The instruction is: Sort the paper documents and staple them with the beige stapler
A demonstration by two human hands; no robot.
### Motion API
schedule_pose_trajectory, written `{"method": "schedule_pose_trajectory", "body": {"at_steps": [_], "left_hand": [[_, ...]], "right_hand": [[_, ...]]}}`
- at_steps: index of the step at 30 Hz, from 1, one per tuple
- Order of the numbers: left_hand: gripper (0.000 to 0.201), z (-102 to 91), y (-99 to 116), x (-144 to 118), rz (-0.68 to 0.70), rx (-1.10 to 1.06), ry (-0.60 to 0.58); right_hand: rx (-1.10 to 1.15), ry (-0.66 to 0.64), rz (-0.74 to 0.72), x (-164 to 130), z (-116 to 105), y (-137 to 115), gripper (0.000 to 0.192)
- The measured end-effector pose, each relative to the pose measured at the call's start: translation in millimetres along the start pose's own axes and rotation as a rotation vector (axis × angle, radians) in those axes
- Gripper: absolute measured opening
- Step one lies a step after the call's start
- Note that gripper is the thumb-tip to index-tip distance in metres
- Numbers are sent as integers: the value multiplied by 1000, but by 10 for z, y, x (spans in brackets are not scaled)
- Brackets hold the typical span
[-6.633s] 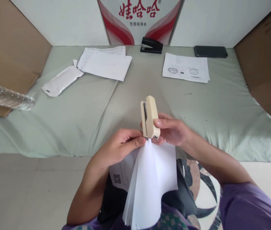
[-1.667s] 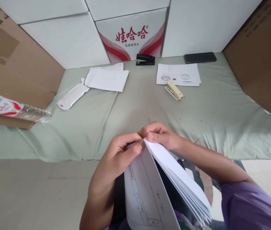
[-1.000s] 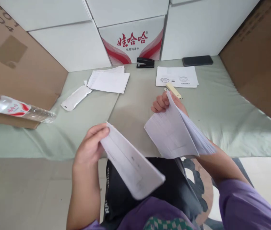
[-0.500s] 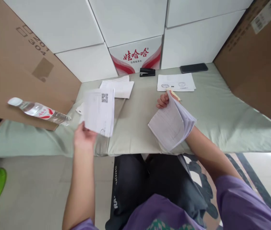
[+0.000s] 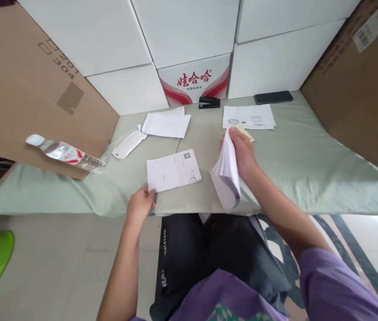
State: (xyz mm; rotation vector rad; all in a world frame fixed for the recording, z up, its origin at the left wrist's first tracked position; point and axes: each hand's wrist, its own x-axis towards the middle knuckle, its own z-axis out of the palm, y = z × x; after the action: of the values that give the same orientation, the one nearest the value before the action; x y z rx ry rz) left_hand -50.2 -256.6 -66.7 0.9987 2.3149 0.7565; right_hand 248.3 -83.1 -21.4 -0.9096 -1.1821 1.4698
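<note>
While my left hand (image 5: 139, 206) pinches the near corner of a flat white printed sheet (image 5: 173, 170) lying on the pale green padded tabletop (image 5: 309, 156), my right hand (image 5: 242, 149) grips a curled white paper stack (image 5: 226, 176) upright; beige stapler (image 5: 246, 132) just behind; clear plastic water bottle (image 5: 64, 154) far left.

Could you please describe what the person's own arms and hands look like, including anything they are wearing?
Both hands are bare: no gloves, rings or watch show on the left hand or the right hand. The forearms are uncovered too. A loose purple sleeve covers the right upper arm, and no markings are visible on it.
</note>
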Motion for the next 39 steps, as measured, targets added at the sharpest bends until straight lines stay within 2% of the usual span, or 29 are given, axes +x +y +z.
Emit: {"method": "schedule_pose_trajectory", "body": {"at_steps": [1, 2, 3, 4, 5, 6, 7, 10, 12, 14, 16, 18, 20, 22, 27, 30, 33, 39], "left_hand": [[31, -14, 68, -84, 45, 43, 116], [45, -17, 148, -190, 107, 10, 175], [59, -6, 236, -313, 196, -110, 99], [66, 20, 325, -441, 292, -299, -34], [73, 60, 410, -564, 376, -492, -234], [79, 112, 486, -668, 429, -647, -345], [79, 169, 548, -746, 434, -727, -370], [51, 312, 647, -778, 300, -884, -49], [42, 345, 656, -670, 233, -1001, 93], [40, 336, 648, -534, 201, -1107, 139], [40, 317, 641, -423, 171, -1166, 180], [44, 315, 643, -351, 136, -1186, 227], [46, 334, 653, -304, 116, -1184, 265], [46, 368, 670, -266, 114, -1169, 290], [42, 452, 720, -179, 154, -1158, 380], [42, 471, 742, -151, 181, -1184, 316], [43, 470, 743, -126, 197, -1160, 258], [40, 461, 712, -61, 180, -1192, 315]], "right_hand": [[-20, 79, -53, -61, 88, -34, 57], [-41, 137, -109, -115, 184, -64, 56], [-62, 157, -152, -160, 288, -91, 55], [-80, 144, -176, -195, 396, -114, 55], [-89, 115, -191, -219, 507, -133, 53], [-91, 83, -201, -234, 615, -149, 52], [-91, 57, -213, -238, 713, -160, 51], [-103, -11, -275, -189, 895, -160, 49], [-108, -123, -295, -115, 885, -121, 48], [-79, -305, -246, -28, 788, -33, 45], [-18, -509, -128, 47, 658, 107, 41], [12, -641, -17, 94, 553, 280, 40], [11, -616, 18, 112, 507, 446, 39], [12, -531, 14, 115, 513, 567, 39], [84, -349, 45, 163, 546, 660, 41], [106, -257, 31, 221, 511, 670, 40], [68, -219, -8, 248, 486, 690, 38], [80, -229, 56, 199, 513, 668, 42]]}}
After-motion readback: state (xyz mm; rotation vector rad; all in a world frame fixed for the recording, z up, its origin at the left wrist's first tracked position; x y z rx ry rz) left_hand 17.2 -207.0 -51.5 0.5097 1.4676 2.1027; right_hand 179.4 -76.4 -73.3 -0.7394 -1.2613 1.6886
